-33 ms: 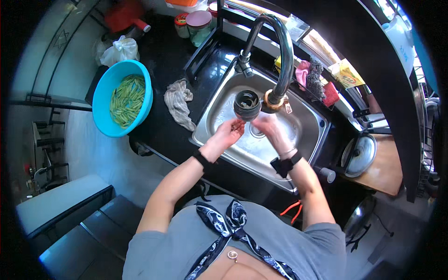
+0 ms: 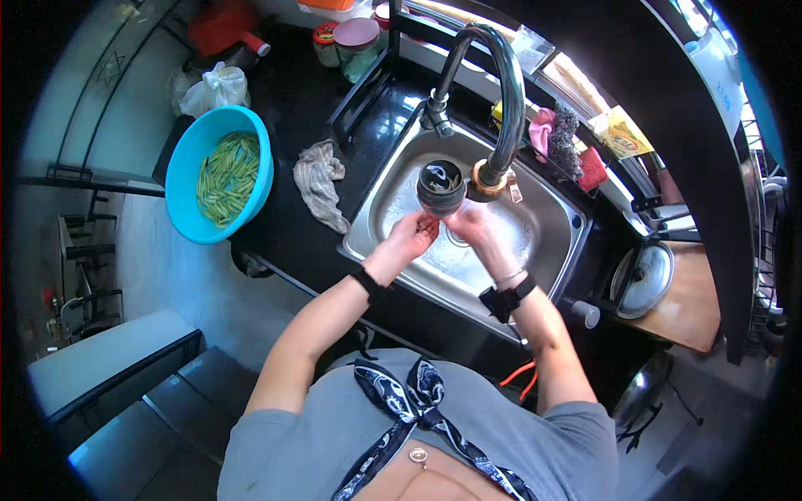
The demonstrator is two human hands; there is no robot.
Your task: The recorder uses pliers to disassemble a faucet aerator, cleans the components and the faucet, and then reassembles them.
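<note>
The landmark is the curved dark metal faucet spout (image 2: 501, 92), which arches over the rectangular stainless steel sink basin (image 2: 558, 219) and ends at a brass-coloured outlet. A dark round cup-shaped jar with an open mouth (image 2: 440, 185) sits directly beside that outlet, on its left, with its mouth turned up toward the camera; its long axis therefore runs roughly vertical, in line with the drop from the outlet. Both hands are below the outlet, over the basin, close together. The left hand (image 2: 411, 236) is just under and to the left of the jar, fingers curled up toward its lower rim; whether they actually touch it cannot be determined. The right hand (image 2: 474, 227) lies right of the jar and under the outlet, fingers bent, touching or nearly touching the jar's side; a firm grip cannot be confirmed. The jar thus lies just beyond both hands, toward the outlet, between their fingertips, with neither hand clearly nearer. Left of the spout, on the dark counter, lie a crumpled grey cloth (image 2: 322, 182) and, further left, a round blue plastic bowl of green beans (image 2: 219, 173).
</note>
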